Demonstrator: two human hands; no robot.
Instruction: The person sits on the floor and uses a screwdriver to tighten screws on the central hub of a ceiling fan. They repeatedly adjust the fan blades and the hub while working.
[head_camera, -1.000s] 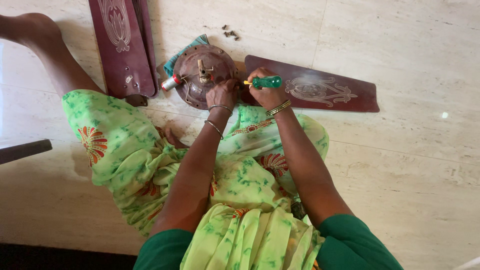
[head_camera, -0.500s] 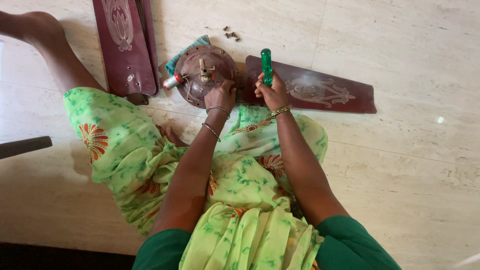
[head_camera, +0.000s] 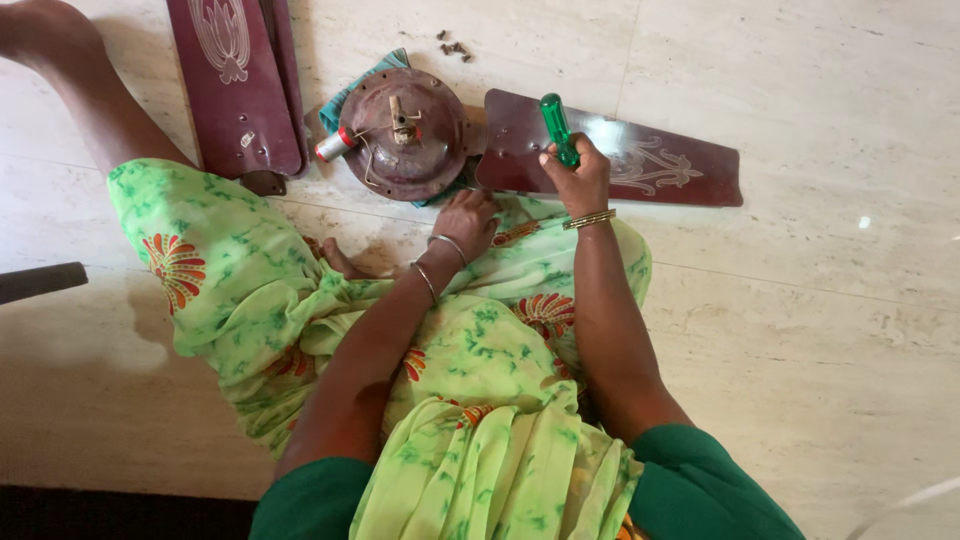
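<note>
— What have you got in your fingers?

— My right hand (head_camera: 578, 178) is wrapped tight round a green-handled screwdriver (head_camera: 556, 128), handle up, tip down on the dark red fan blade (head_camera: 640, 160) near where it meets the round brown metal fan motor (head_camera: 405, 135). My left hand (head_camera: 468, 218) rests fingers curled on the motor's near rim, gripping nothing.

— The step, and the next move?

— Working a blade screw, I judge; it calls for a seated tip and a steadied motor.

— Anything in the way?

— Loose blades (head_camera: 235, 85), a teal cloth (head_camera: 345, 95), small screws (head_camera: 453, 46) lie nearby; my green patterned lap (head_camera: 480, 340) crowds the motor.
</note>
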